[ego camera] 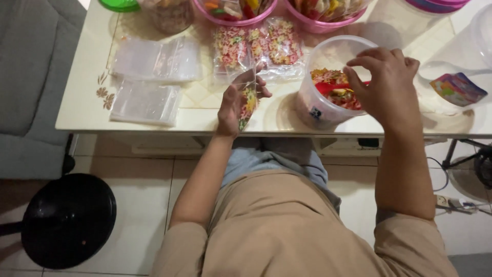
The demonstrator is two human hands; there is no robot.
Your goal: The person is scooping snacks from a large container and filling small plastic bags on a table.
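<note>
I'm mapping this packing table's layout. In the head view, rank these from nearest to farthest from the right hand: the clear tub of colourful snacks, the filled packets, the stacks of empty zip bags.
1. Clear tub: directly under the right hand, whose fingers hang over its rim.
2. Filled packets: left of the tub, mid-table.
3. Empty zip bags: far left of the table.

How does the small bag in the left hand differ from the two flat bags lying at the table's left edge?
The clear bag in the left hand is held upright and holds some colourful pieces; the flat bags at the left edge lie flat and look empty. The held bag is gripped by the left hand; the flat bags are untouched. The right hand hovers over a clear tub of similar colourful pieces. Both kinds are clear plastic.
</note>
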